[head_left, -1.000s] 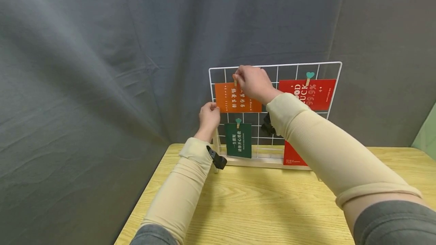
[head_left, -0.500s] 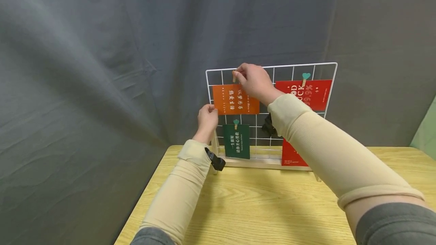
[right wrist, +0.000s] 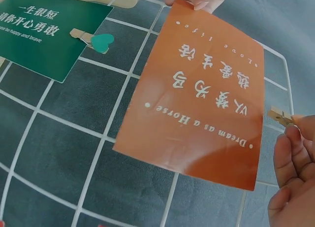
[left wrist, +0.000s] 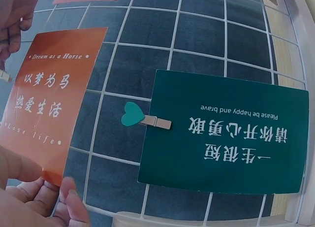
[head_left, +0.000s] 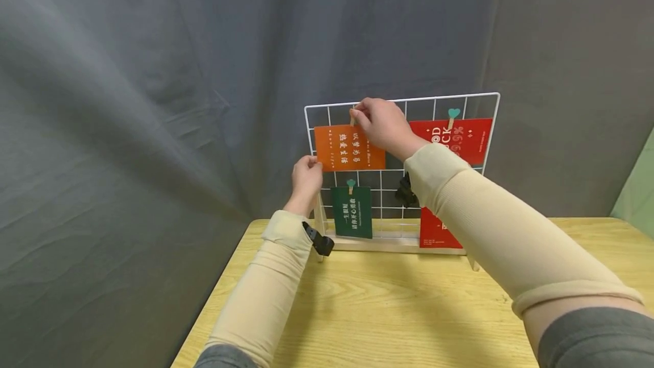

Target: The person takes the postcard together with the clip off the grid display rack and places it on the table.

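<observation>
Hands (head_left: 306, 175) pinch the orange card (head_left: 349, 148) — "Dream as a Horse" — and, seemingly, its clothespin (right wrist: 281, 116).

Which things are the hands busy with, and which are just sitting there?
Busy with:
- orange card, its lower left corner pinched by the left hand
- small wooden clip at the card's top edge, pinched by the right hand
- white wire grid

Just sitting there:
- green card with its heart clip
- two red cards
- wooden table
</observation>
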